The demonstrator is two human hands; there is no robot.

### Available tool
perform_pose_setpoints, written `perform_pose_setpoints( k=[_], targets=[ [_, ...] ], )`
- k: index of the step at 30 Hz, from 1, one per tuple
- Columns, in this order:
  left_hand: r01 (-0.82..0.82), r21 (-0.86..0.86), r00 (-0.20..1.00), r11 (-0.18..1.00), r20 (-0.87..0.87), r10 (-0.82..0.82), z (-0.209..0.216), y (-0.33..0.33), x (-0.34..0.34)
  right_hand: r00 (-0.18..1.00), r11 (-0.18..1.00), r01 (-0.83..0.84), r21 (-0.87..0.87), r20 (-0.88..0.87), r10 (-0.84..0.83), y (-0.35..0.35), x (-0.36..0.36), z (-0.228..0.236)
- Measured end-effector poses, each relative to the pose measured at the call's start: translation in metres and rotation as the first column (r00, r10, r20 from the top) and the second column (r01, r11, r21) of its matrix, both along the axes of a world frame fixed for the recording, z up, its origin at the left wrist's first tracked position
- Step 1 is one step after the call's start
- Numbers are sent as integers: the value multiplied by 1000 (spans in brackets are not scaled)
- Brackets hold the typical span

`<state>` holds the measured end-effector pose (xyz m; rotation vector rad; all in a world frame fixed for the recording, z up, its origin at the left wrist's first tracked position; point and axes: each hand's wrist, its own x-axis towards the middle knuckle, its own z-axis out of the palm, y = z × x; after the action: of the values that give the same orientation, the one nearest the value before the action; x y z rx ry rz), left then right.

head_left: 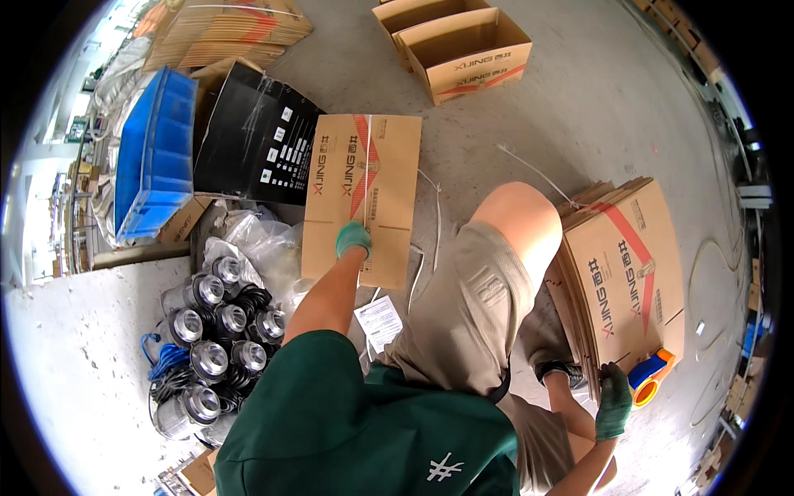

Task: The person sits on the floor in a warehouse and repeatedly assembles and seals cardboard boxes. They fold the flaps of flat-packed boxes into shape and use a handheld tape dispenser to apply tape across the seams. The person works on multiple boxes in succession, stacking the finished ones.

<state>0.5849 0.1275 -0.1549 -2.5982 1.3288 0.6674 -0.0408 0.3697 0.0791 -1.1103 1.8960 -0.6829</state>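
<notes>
My left hand [354, 240], in a green glove, is closed at the white strap [367, 157] that runs down the face of a flattened brown carton [393, 182] with red print. That carton stands in front of me, against a black box. Down at the right, my gloved right hand [614, 401] grips the near edge of a flattened carton [637, 273] on a leaning stack. Its fingertips are partly hidden at the edge. Right beside it, an orange and blue tape dispenser [650, 378] rests against the stack's lower corner.
Several clear-topped lamp-like units [208, 360] with black cables sit at the left, near clear plastic bags [269, 248]. Behind are a blue bin [157, 157], the black box [256, 136], more flattened cartons [231, 37] and open cartons [467, 66]. A printed sheet [379, 322] and loose straps [438, 207] lie on the floor.
</notes>
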Motion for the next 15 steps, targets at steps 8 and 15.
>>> perform_pose_setpoints(
  k=[8,15],
  targets=[
    [-192,-189,980,963,-95,177,3,-1,16,995,997,-65,-36,-72,63,1,10,15],
    [121,-191,989,974,-66,-136,-21,10,25,996,996,-81,-21,-24,81,10,7,6]
  ],
)
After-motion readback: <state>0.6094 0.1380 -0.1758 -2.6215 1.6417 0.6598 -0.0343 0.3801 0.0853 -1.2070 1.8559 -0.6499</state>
